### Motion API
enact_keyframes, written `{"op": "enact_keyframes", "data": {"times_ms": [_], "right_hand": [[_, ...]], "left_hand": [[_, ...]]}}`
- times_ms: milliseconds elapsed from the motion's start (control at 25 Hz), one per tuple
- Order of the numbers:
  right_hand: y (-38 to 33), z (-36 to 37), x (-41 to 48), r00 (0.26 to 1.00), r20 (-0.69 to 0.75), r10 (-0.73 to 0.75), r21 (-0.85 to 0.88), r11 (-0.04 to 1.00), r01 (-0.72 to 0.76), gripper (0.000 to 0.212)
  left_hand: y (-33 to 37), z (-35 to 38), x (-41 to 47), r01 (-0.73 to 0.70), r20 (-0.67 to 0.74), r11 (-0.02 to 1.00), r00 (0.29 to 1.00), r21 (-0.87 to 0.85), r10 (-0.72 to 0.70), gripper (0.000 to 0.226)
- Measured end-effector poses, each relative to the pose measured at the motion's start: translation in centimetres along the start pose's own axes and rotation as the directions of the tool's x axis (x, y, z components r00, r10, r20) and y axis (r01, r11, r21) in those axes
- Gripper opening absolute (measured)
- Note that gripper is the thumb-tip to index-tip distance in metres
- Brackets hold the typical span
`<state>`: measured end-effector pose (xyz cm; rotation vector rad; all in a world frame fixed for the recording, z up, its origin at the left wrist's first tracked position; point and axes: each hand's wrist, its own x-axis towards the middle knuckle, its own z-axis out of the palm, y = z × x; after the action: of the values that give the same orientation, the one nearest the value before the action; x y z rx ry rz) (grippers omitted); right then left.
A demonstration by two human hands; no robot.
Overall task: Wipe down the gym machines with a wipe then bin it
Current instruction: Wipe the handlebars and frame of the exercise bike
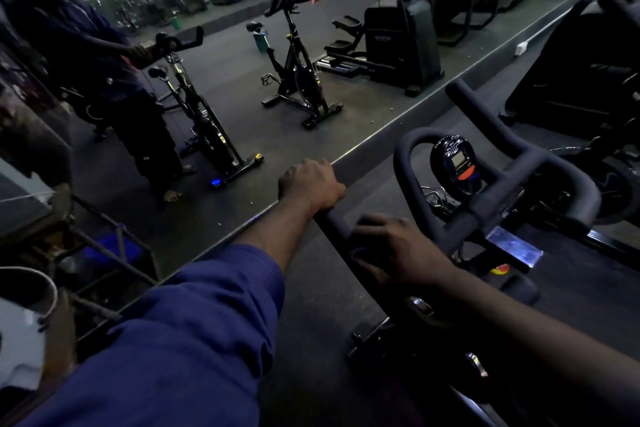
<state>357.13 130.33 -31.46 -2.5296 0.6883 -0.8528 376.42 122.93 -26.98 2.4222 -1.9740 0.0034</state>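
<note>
Handlebar horn (333,224) aslant toward far left; left hand (311,184) tight round tip, right hand (396,250) round wipe (360,253).

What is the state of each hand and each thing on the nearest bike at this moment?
left hand: grips the near end of the handlebar.
right hand: curled on the handlebar, over a dark wipe.
wipe: pressed to the bar, mostly hidden under the right hand.
handlebar: held by both hands.
console: mounted inside the handlebar loop; screen too small to read.
</note>
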Motion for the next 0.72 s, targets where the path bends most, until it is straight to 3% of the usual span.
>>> {"op": "enact_keyframes", "data": {"times_ms": [80, 160, 240, 320, 440, 520, 640, 680, 720], "right_hand": [[-0.9, 2.3, 2.1, 0.994, -0.074, -0.085, -0.019, 0.996, 0.084, 0.005], [-0.5, 4.2, -0.3, 0.979, 0.037, -0.202, -0.164, 0.965, 0.205, 0.010], [0.1, 3.7, -4.2, 0.966, 0.125, -0.224, -0.135, 0.961, 0.241, 0.028], [0.9, 1.6, -5.8, 0.984, 0.082, -0.159, -0.048, 0.985, 0.164, 0.032], [1.6, 1.2, -4.9, 0.995, -0.090, 0.046, -0.042, 0.998, -0.050, 0.015], [0.7, 2.0, -5.3, 0.996, -0.034, 0.085, -0.030, 0.996, -0.086, 0.026], [-0.1, 0.0, -8.4, 0.972, 0.196, -0.133, -0.082, 0.985, 0.152, 0.017], [0.7, -1.4, -9.0, 0.968, 0.202, -0.147, -0.126, 0.976, 0.175, 0.010], [1.8, -2.3, -9.4, 0.991, 0.116, -0.074, -0.162, 0.982, 0.092, 0.016]], "left_hand": [[-0.2, 0.1, -0.1, 0.012, -0.002, 1.000, 1.000, -0.013, -0.012, 0.057], [-0.3, 0.6, 0.2, 0.014, -0.016, 0.999, 1.000, -0.038, -0.015, 0.055], [-0.5, 0.8, 0.5, 0.027, -0.034, 0.996, 0.999, -0.088, -0.030, 0.049], [-0.6, 0.8, 0.7, 0.043, -0.053, 0.989, 0.997, -0.139, -0.050, 0.043], [-0.2, 0.8, 0.0, 0.017, -0.092, 0.994, 0.995, -0.109, -0.027, 0.044], [0.2, 0.5, -0.7, -0.020, -0.122, 0.999, 0.992, -0.044, 0.014, 0.043], [1.0, 0.6, -2.6, -0.141, -0.080, 0.962, 0.983, 0.233, 0.163, 0.061], [1.7, 0.9, -3.6, -0.202, -0.055, 0.915, 0.971, 0.348, 0.235, 0.070], [2.4, 1.4, -4.7, -0.262, -0.024, 0.866, 0.953, 0.426, 0.301, 0.076]]}}
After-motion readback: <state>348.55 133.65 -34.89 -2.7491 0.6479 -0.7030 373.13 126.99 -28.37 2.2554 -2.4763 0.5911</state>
